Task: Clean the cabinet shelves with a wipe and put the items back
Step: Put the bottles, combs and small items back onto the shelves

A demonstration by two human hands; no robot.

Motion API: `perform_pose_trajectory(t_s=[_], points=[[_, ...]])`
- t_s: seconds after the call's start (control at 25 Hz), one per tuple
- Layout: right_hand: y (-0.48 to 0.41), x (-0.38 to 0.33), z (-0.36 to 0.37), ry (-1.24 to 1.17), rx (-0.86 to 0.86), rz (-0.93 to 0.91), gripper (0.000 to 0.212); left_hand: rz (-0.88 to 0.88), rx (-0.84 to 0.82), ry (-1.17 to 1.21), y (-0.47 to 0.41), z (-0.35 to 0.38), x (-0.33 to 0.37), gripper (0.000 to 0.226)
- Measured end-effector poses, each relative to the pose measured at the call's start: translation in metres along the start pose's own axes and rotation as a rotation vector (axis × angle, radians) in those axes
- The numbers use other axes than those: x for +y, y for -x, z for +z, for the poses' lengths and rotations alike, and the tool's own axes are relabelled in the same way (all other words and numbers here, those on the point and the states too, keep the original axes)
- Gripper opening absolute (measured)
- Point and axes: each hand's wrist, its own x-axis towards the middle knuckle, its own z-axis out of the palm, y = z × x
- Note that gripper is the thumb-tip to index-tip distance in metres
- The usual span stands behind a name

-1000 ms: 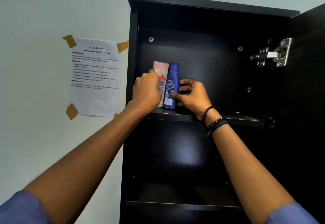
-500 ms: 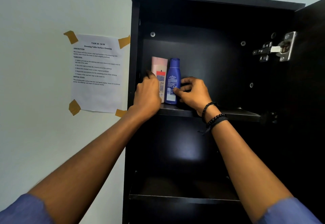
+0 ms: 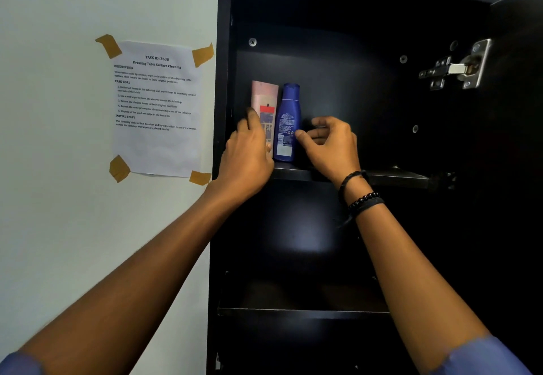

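Both hands have loosened off the two containers since a second ago. The left hand (image 3: 249,151) has slid off the front of the pink tube (image 3: 264,99) to its 9 o'clock edge, and the right hand (image 3: 333,145) has drawn back from the blue lotion bottle (image 3: 289,116).

Now the left hand's fingers curl against the tube's left side. Whether they truly grip it or only steady it cannot be told. The right hand is loosely spread and holds nothing, with its thumb tip touching the bottle's 3 o'clock side.

Tube and bottle stand upright and touching, the bottle at 3 o'clock of the tube. Both are at the 9 o'clock end of the upper shelf (image 3: 390,176) of the black cabinet (image 3: 223,227), whose door hinge (image 3: 458,66) shows at 2 o'clock.

By my reading, this is the putting-back stage, with these two items returned and only being squared up. No wipe is in view, so the wiping seems finished here. The lower shelf (image 3: 293,311), at 6 o'clock, is lost in shadow, and I cannot say what it holds or whether more items are to come.
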Motion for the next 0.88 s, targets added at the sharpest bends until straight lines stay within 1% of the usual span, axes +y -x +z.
perform_pose_trajectory(t_s=[0.12, 0.28, 0.4, 0.52, 0.68, 0.88], points=[[0.022, -0.002, -0.006, 0.003, 0.086, -0.109, 0.041, 0.099, 0.075, 0.084, 0.019, -0.007, 0.005, 0.063], [0.068, -0.005, -0.016, 0.043, 0.155, -0.261, 0.040, 0.228, 0.107, 0.186, 0.059, -0.014, 0.014, 0.054], [0.106, -0.003, -0.022, 0.091, 0.181, -0.287, 0.040, 0.284, 0.118, 0.242, 0.092, -0.008, 0.010, 0.052], [0.148, 0.007, -0.022, 0.129, 0.158, -0.244, 0.042, 0.304, 0.084, 0.262, 0.130, 0.005, 0.001, 0.053], [0.217, 0.028, -0.015, 0.177, 0.129, -0.126, 0.043, 0.308, -0.020, 0.273, 0.192, 0.027, -0.014, 0.052], [0.326, 0.075, -0.003, 0.290, 0.005, 0.133, 0.048, 0.197, -0.252, 0.341, 0.285, 0.063, -0.045, 0.046]])
